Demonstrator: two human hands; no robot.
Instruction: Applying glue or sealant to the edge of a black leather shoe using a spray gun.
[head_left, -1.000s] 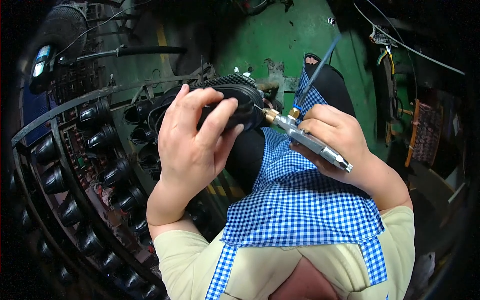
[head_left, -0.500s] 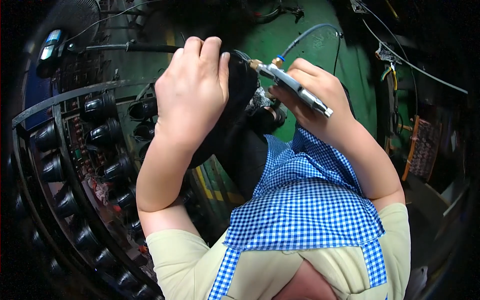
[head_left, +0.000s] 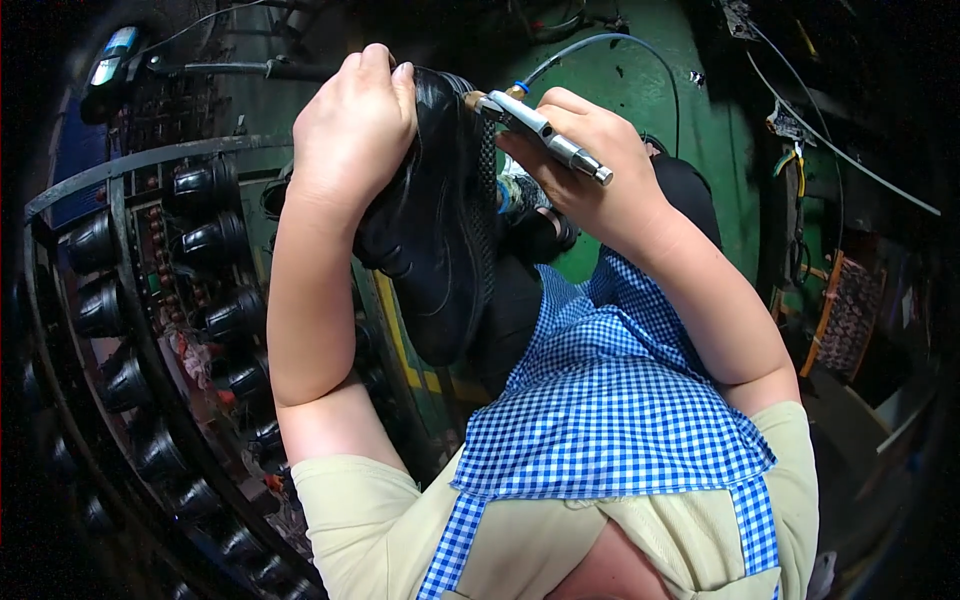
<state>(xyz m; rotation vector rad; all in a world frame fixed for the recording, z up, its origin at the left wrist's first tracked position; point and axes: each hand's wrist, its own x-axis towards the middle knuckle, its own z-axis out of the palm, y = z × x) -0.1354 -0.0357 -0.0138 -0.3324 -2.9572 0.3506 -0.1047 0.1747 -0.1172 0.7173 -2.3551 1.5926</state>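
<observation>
A black shoe (head_left: 432, 270) hangs from my left hand (head_left: 348, 135), whose fingers are closed on its upper end; the fingertips are partly hidden. The shoe's toe points down toward me, and its textured sole edge (head_left: 486, 215) faces right. My right hand (head_left: 605, 165) is wrapped round a small metal spray gun (head_left: 540, 125) with a brass nozzle. That nozzle sits close beside the shoe's upper end, on the sole side; whether they touch I cannot tell. A thin grey hose (head_left: 625, 38) joins the gun by a blue-ringed brass fitting.
On the left a curved metal rack (head_left: 130, 175) carries several glossy black shoes (head_left: 215, 240). A dark bar (head_left: 215, 68) reaches in from the upper left, ending behind my left hand. Loose wires (head_left: 798, 165) hang at the right above the green floor (head_left: 650, 95).
My left hand has shifted left and slightly up, and the shoe has turned so that its side and sole edge show. The right hand has moved left and up with the spray gun.
</observation>
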